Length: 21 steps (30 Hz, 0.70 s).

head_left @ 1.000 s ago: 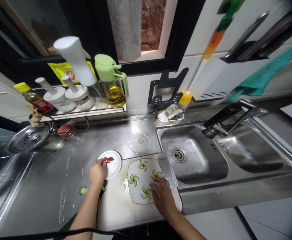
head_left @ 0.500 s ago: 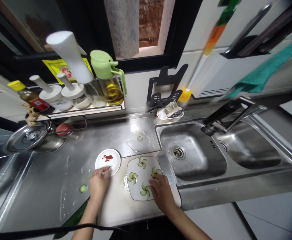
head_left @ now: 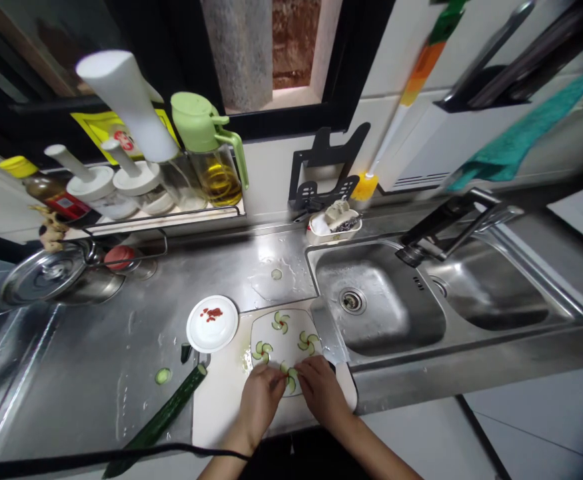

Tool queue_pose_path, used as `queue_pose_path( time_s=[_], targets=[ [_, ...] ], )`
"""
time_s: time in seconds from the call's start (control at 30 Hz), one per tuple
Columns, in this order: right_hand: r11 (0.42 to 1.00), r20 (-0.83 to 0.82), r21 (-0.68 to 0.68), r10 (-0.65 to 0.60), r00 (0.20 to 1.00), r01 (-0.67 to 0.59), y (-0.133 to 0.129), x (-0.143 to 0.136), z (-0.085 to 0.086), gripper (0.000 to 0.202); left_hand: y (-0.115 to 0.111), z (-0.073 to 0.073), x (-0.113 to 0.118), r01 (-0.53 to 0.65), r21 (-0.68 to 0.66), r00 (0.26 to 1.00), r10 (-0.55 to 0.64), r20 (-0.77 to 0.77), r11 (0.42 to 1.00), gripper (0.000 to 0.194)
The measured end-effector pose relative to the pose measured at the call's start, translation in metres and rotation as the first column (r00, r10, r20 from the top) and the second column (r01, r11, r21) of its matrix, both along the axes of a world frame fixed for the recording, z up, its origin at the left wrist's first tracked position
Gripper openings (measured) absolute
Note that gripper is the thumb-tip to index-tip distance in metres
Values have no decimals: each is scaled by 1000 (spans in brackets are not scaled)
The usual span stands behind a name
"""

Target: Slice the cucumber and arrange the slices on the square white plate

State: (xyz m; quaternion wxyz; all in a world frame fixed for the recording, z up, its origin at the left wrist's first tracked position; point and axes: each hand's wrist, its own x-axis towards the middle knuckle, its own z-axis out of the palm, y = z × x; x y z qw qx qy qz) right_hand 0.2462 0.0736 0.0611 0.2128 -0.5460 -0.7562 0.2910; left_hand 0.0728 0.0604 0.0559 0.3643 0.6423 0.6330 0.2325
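On a white cutting board [head_left: 216, 407] lies a squarish white plate [head_left: 284, 340] bearing several pinwheels of cucumber slices, with red bits at their centres. My left hand [head_left: 264, 397] is over the plate's lower left edge, fingers pinched at the nearest pinwheel [head_left: 290, 381]; whatever is between the fingertips is too small to name. Beside it, my right hand [head_left: 321, 390] rests at the plate's lower right, fingers bent together close to the same pinwheel, its grip hidden. A small round plate [head_left: 213, 337] with red pieces [head_left: 212, 314] stands at the board's upper left.
A cucumber [head_left: 164, 417] lies left of the board, near a cut end piece [head_left: 162, 376]. The double sink [head_left: 381, 293] with its black faucet [head_left: 436, 227] is on the right. Bottles and jars fill a shelf [head_left: 171, 220] behind. A dark cord crosses the lower left.
My left hand has moved right, from the small round plate to the nearest pinwheel. My right hand has shifted slightly down, its fingers closer together. The view has shifted a little.
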Motion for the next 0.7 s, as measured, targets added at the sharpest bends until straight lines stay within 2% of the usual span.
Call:
queue_pose_path(
  time_s=[0.33, 0.7],
  targets=[
    [994, 23, -70, 82, 996, -80, -8, -4, 2, 26, -3, -3, 4, 72, 74, 991, -63, -116, 995, 18],
    [995, 86, -35, 92, 992, -89, -9, -5, 3, 28, -4, -7, 5, 89, 56, 986, -80, -149, 994, 18]
  ],
)
